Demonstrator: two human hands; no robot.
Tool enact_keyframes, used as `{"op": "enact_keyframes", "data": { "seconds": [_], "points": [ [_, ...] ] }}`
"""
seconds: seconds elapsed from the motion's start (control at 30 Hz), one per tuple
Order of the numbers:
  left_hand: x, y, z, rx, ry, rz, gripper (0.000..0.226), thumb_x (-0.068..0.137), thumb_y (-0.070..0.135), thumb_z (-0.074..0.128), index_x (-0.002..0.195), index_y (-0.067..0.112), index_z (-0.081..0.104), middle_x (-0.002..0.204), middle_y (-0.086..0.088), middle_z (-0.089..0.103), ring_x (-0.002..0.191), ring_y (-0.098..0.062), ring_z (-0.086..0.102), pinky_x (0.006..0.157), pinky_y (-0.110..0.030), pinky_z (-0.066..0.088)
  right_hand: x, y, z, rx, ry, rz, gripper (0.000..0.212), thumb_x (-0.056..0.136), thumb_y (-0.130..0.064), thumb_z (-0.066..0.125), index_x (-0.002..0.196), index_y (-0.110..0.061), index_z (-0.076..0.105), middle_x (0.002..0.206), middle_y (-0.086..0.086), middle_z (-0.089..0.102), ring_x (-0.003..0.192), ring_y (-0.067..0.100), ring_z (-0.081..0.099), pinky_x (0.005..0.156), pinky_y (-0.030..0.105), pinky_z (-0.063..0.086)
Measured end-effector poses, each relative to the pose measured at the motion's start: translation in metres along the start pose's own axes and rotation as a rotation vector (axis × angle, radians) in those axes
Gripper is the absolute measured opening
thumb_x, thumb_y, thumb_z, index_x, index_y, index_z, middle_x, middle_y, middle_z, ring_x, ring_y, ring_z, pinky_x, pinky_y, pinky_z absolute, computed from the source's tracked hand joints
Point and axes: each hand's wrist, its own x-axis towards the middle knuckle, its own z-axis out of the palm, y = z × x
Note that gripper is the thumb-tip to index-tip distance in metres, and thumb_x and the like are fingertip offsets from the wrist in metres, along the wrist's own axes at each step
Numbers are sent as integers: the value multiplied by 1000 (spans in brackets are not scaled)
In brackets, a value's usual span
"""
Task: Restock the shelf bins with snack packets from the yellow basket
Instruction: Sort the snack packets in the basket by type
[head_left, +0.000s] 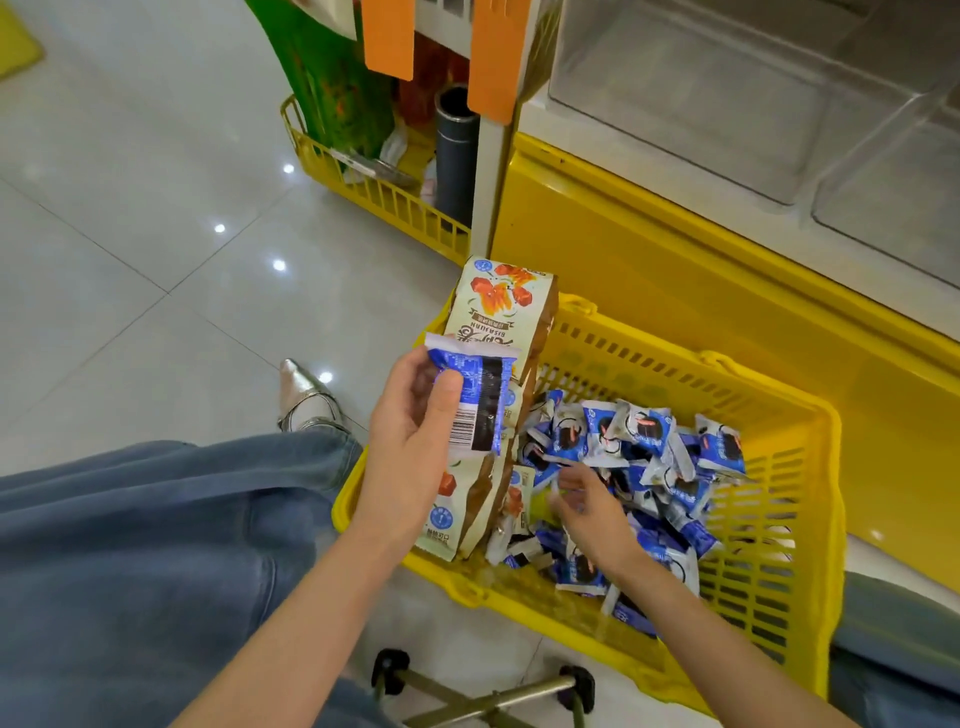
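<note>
Packet (480, 400) in left grip (415, 436); bags (501, 312) behind.

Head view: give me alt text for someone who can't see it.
The left hand holds a blue packet above the yellow basket on the floor, while the right hand reaches into the loose blue packets inside it. Clear shelf bins stand at upper right.

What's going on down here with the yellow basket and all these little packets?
A person is gathering snacks for restocking. Their left hand holds a blue packet by the yellow basket, while the right hand reaches into the heap of blue packets inside it; it is too blurred to tell whether it grips one. Tall cream packets stand at the basket's left end. The clear shelf bins sit above.
</note>
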Motion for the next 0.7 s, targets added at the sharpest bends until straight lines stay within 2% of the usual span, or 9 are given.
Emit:
{"op": "enact_keyframes", "data": {
  "seconds": [0.1, 0.2, 0.27, 0.37, 0.47, 0.5, 0.53, 0.6, 0.7],
  "points": [
    [3, -1, 5, 14, -48, -27, 29, 77, 39, 54, 106, 32, 55, 103, 15, 68, 92, -6, 67, 64, -15, 52, 13, 6, 19, 81, -288, 142, 64, 88, -33, 63, 136, -9, 30, 135, 5, 44, 113, 18, 49, 88, 28, 42],
    [8, -3, 8, 41, -65, -48, 28, 75, 39, 56, 103, 32, 57, 99, 13, 70, 89, -7, 68, 62, -14, 52, 24, 8, 45, -32, -400, 146, 61, 87, -34, 63, 135, -9, 35, 133, 8, 51, 114, 21, 52, 91, 30, 44],
    [11, -4, 11, 48, -54, -58, 28, 75, 39, 55, 102, 31, 58, 97, 14, 70, 88, -7, 68, 63, -14, 52, 27, 11, 56, -187, -351, 94, 50, 90, -32, 59, 133, -11, 42, 129, 12, 56, 116, 26, 54, 90, 29, 42],
    [14, -7, 17, 53, -50, -60, 33, 74, 40, 56, 105, 28, 57, 98, 11, 70, 89, -6, 68, 64, -14, 51, 26, 16, 58, -108, -301, 95, 38, 91, -23, 58, 126, -9, 50, 122, 15, 60, 108, 27, 59, 88, 30, 48],
    [16, -9, 27, 30, -77, -81, 38, 75, 39, 56, 110, 24, 57, 102, 9, 69, 91, -7, 67, 66, -14, 52, 22, 22, 35, -23, -318, 46, 35, 92, -18, 57, 126, -10, 51, 105, 6, 63, 83, 16, 59, 66, 11, 48],
    [15, -11, 31, 21, -93, -82, 37, 76, 38, 56, 111, 25, 57, 103, 8, 69, 93, -7, 67, 68, -14, 52, 21, 26, 23, -9, -336, 19, 34, 93, -17, 56, 126, -12, 50, 98, 3, 61, 75, 15, 57, 63, 14, 49],
    [15, -12, 36, 13, -107, -77, 34, 77, 38, 56, 110, 27, 57, 103, 9, 69, 95, -7, 66, 70, -15, 52, 19, 30, 10, 21, -342, 3, 31, 93, -17, 55, 124, -15, 50, 96, 2, 60, 73, 18, 58, 67, 24, 52],
    [15, -15, 45, 9, -134, -73, 28, 79, 35, 56, 107, 30, 58, 103, 11, 69, 98, -7, 65, 75, -16, 51, 16, 38, -19, 97, -286, 0, 24, 94, -17, 53, 114, -29, 50, 102, 1, 58, 79, 24, 63, 74, 37, 54],
    [18, -26, 63, 20, -214, -129, 29, 83, 22, 65, 109, 31, 56, 103, 16, 67, 98, -2, 63, 79, -14, 49, 14, 53, -62, 47, -134, 4, 23, 95, -22, 52, 109, -38, 45, 99, -7, 53, 83, 27, 64, 67, 36, 53]
  ]
}}
